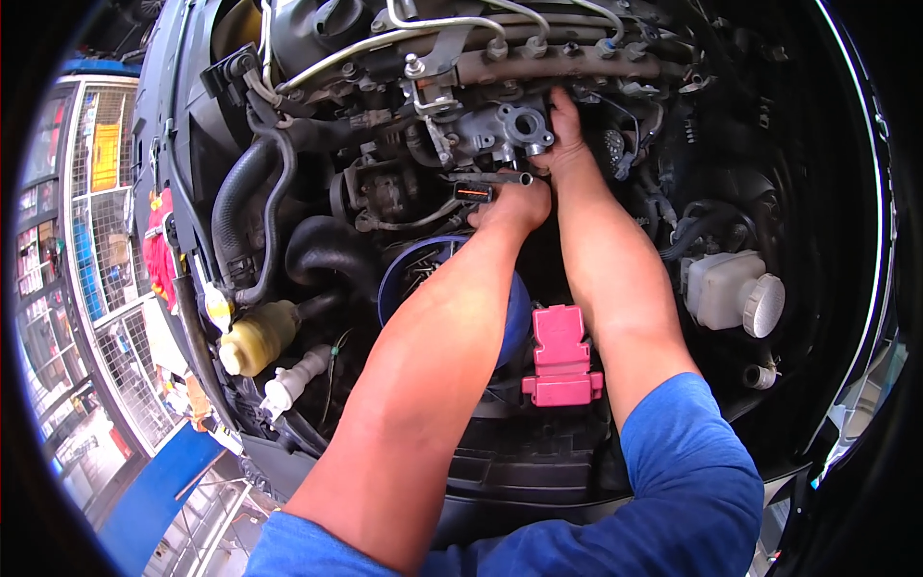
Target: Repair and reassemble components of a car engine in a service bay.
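Our right hand (567, 141) is at the right side of the grey metal part (481, 129), maybe to keep it steady. Some fingers hide, so we can't tell if they clamp it. Our left hand (522, 205) curls just below, by a dark piece with an orange stripe (473, 193); we can't tell if it grips that. The metal part sits below the brown pipe (567, 66). Its round hole faces up toward us, and its long way runs left to right.
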Available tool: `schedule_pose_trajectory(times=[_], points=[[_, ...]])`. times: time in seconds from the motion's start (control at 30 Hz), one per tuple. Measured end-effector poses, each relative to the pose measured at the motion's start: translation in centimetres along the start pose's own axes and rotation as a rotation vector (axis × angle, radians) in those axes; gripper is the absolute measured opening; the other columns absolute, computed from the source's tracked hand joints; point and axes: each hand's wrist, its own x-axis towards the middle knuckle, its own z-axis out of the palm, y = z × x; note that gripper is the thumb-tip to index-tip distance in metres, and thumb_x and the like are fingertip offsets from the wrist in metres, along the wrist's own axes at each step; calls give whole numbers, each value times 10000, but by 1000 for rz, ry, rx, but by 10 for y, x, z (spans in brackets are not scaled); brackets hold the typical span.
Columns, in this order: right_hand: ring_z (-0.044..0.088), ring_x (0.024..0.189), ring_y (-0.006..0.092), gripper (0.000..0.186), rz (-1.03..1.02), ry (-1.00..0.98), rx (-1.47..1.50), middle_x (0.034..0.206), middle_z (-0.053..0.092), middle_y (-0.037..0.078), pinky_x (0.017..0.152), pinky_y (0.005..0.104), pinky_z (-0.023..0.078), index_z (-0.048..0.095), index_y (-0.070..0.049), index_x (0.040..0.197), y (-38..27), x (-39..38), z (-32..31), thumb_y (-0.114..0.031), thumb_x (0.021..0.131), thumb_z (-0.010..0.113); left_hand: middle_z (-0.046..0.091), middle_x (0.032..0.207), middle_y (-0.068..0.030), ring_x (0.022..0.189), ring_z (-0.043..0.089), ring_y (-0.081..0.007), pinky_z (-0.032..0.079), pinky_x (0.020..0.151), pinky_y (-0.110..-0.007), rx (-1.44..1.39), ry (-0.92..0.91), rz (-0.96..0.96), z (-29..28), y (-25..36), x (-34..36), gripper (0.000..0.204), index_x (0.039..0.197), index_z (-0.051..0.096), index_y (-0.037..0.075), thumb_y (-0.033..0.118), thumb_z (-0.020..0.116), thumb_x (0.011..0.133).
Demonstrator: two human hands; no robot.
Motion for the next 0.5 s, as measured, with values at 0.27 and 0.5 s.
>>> schedule_pose_trajectory(times=[0.27, 0.5], points=[[653, 1116, 348, 610, -36, 75, -60, 1228, 692, 152, 1036, 464, 482, 619, -42, 1279, -2, -3, 8, -549, 991, 440, 326, 1608, -197, 1492, 306, -358, 155, 1192, -573, -407, 1, -145, -22, 4, -35, 767, 1524, 316, 34, 497, 438, 925], [650, 1123, 347, 615, -13, 33, -34, 1238, 688, 151, 1034, 464, 485, 617, -38, 1284, -3, -2, 5, -548, 988, 442, 218, 1662, -174, 1543, 190, -324, 69, 1217, -594, -367, -33, -177, -20, 5, -28, 810, 1583, 264, 74, 553, 374, 939]])
